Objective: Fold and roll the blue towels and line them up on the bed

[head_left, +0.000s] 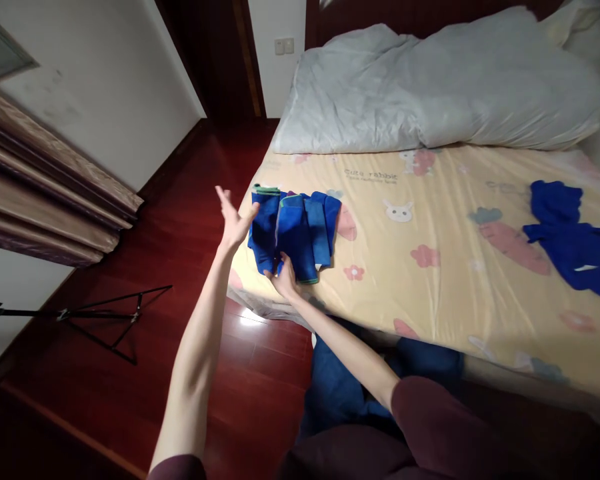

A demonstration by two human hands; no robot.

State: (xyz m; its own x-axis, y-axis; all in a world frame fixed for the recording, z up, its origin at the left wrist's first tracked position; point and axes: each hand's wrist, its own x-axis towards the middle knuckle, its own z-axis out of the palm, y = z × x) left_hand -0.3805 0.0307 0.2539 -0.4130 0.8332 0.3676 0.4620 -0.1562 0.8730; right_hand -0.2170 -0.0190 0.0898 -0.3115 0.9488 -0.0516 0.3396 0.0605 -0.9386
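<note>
Several folded blue cloths (296, 230), some with green edging, lie side by side and overlapping on the bed's near left corner. My left hand (236, 219) is open at their left side, fingers spread and pointing up, its thumb close to the leftmost folded cloth (266, 223). At the near end of the row, my right hand (286, 280) touches the cloth with thumb and forefinger apart. Its other fingers are partly hidden. Farther right, a loose piece of blue fabric (587, 247) is spread unevenly on the patterned sheet (460, 220).
A grey-white quilt (430, 87) is heaped across the bed's far end. Left of the bed, a black tripod (105, 317) stands on the dark red floor (180, 220), near a curtain (45, 193). The bed's near edge runs just in front of my legs.
</note>
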